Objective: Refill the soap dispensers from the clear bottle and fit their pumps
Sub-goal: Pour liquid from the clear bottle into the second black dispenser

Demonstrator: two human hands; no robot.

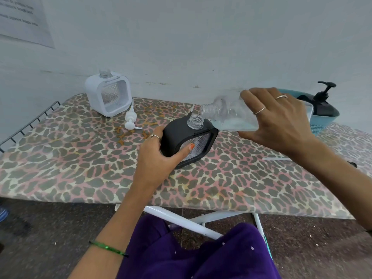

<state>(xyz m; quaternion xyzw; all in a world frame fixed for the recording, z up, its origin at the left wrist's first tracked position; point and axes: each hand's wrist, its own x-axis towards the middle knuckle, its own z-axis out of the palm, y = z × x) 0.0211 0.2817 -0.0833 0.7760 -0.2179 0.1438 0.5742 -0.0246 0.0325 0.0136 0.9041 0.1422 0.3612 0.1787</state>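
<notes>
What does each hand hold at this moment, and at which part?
The left hand holds the black dispenser by its left side and front. The right hand holds the tilted clear bottle around its base end.

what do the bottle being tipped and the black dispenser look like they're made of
Clear bottle: likely thin transparent plastic; the pale liquid shows through it and the neck is threaded. Black dispenser: seemingly matte hard plastic shell, with a clear textured window and a clear threaded neck.

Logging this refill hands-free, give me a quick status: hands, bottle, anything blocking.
Left hand grips black dispenser, neck open. Right hand holds clear bottle tilted, mouth beside the neck; no stream visible. Nothing in the way.
</notes>
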